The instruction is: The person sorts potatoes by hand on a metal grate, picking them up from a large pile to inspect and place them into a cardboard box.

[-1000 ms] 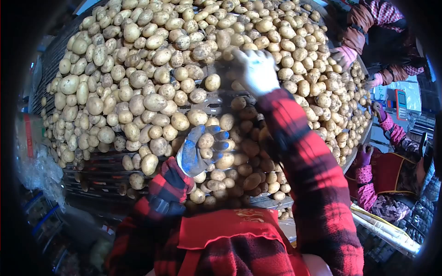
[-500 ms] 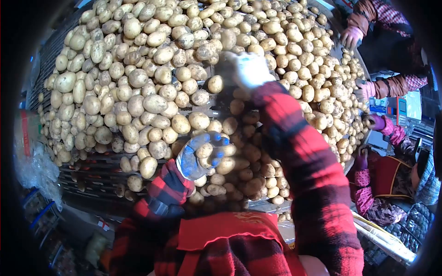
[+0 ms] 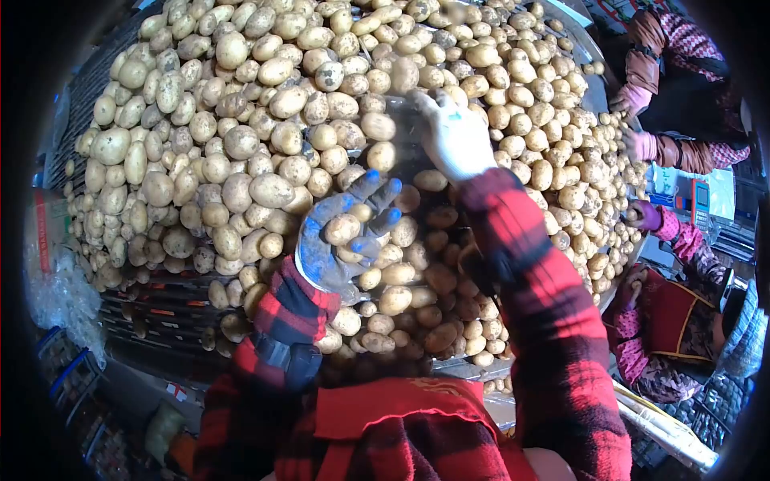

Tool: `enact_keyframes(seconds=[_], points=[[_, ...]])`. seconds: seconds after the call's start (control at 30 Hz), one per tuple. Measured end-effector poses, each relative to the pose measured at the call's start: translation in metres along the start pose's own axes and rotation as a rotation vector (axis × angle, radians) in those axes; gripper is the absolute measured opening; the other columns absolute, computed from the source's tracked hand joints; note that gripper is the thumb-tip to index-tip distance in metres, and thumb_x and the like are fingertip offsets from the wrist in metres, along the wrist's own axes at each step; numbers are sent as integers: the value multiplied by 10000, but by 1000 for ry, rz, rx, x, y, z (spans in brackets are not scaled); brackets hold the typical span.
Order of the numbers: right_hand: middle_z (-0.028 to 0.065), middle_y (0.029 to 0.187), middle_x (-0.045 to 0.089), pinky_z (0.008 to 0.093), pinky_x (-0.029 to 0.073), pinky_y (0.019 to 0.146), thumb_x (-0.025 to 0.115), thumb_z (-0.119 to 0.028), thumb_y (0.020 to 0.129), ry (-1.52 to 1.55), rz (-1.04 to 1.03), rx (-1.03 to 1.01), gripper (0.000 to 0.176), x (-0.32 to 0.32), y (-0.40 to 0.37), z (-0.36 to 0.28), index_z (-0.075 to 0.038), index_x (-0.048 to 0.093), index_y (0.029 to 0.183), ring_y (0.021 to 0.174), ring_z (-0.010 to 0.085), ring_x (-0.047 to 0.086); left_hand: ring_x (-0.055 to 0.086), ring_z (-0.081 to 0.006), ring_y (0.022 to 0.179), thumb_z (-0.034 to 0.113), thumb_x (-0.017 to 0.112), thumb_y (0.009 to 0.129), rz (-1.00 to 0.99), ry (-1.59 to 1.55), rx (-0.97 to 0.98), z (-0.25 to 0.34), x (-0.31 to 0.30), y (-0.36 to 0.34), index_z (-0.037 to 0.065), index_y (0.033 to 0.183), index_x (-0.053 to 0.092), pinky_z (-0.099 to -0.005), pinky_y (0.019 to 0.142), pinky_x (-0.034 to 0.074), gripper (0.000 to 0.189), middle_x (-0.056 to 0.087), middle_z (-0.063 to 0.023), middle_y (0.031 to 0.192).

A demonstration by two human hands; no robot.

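Potatoes [image 3: 343,230] sit in the left hand [image 3: 313,244], its palm turned up and its gloved fingers curled round at least two of them. Ahead and to the right, the right hand [image 3: 460,140], in a white glove, reaches over the pile [image 3: 273,190]; its fingertips are blurred, and whether they grip anything I cannot tell. More potatoes lie close below both hands, some in the shadow of the right sleeve [image 3: 553,313]. Around them the pile spreads across dark slats [image 3: 172,309], which show at the near left. At the far right, co-workers' hands [image 3: 632,99] are at the pile's edge, near a red device [image 3: 700,200].
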State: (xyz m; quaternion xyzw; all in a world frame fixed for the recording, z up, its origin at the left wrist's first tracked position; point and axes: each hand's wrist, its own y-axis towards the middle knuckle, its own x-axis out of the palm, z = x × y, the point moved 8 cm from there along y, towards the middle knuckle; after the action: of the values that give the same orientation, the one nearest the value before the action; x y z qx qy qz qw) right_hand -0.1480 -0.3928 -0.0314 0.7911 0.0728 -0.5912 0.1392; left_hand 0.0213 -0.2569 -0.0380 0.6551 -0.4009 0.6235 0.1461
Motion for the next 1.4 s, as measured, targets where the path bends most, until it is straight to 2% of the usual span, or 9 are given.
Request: enact_keyframes(seconds=[0.17, 0.37, 0.43, 0.5, 0.7, 0.9, 0.97, 1.17, 1.4], points=[[200, 1219, 719, 506, 518, 935, 522, -123, 987, -256, -125, 102, 407, 37, 50, 4, -178, 667, 1363, 1005, 348, 748, 652, -291, 1200, 236, 514, 1083, -70, -119, -126, -1, -24, -4, 123, 1429, 633, -282, 634, 534, 383, 599, -125, 1498], [165, 1005, 788, 443, 598, 856, 703, -178, 964, 576, -107, 234, 262, -33, 26, 2, -37, 760, 1178, 940, 306, 760, 552, -348, 1381, 242, 578, 1046, 71, -43, -17, -3, 1, -5, 128, 1502, 552, -305, 714, 592, 471, 582, -99, 1500], [161, 1030, 786, 428, 588, 896, 741, -206, 977, 1010, -381, 69, 310, -38, 0, -39, -31, 754, 1233, 974, 264, 749, 540, -373, 1401, 232, 587, 1039, -39, -105, -16, 0, -7, 0, 138, 1497, 562, -306, 698, 585, 468, 536, -115, 1564], [181, 1062, 778, 440, 580, 928, 731, -256, 987, 803, -351, -178, 303, -53, -9, -64, -48, 761, 1205, 1022, 309, 746, 533, -392, 1412, 227, 600, 1032, -78, -146, -30, 2, -10, 4, 144, 1487, 574, -307, 679, 577, 463, 499, -130, 1608], [132, 1200, 699, 514, 560, 910, 646, -371, 999, -107, 246, -36, 340, -10, 89, 5, -173, 726, 1263, 1092, 399, 662, 574, -346, 1343, 274, 651, 1024, -58, 65, -33, 4, -27, -2, 133, 1407, 682, -282, 687, 559, 409, 524, -116, 1602], [216, 1305, 659, 476, 593, 907, 791, -294, 881, 257, -150, 111, 520, 17, 45, 53, -162, 666, 1368, 1118, 383, 703, 618, -387, 1267, 304, 617, 1045, 67, 118, 26, 0, -10, -8, 124, 1329, 686, -294, 622, 540, 343, 639, -163, 1430], [210, 1321, 659, 479, 579, 929, 785, -243, 887, 308, -702, 176, 459, 10, 24, 42, -135, 702, 1326, 1123, 378, 704, 634, -390, 1239, 321, 601, 1049, 79, 82, 25, -1, -18, -6, 123, 1342, 670, -314, 619, 550, 360, 642, -176, 1419], [215, 1238, 685, 503, 553, 980, 739, -218, 911, 150, 167, -78, 452, -15, 93, 40, -149, 689, 1355, 1164, 422, 669, 665, -421, 1229, 318, 595, 1042, 215, 201, 53, 3, -31, -9, 113, 1389, 637, -371, 628, 577, 405, 613, -187, 1489], [180, 1113, 759, 478, 588, 913, 715, -337, 900, -25, -280, 140, 364, -3, 161, 50, -158, 769, 1212, 1078, 373, 732, 646, -453, 1277, 285, 585, 1057, 11, 81, -42, 1, -33, -2, 110, 1390, 640, -382, 681, 558, 380, 599, -184, 1524]])
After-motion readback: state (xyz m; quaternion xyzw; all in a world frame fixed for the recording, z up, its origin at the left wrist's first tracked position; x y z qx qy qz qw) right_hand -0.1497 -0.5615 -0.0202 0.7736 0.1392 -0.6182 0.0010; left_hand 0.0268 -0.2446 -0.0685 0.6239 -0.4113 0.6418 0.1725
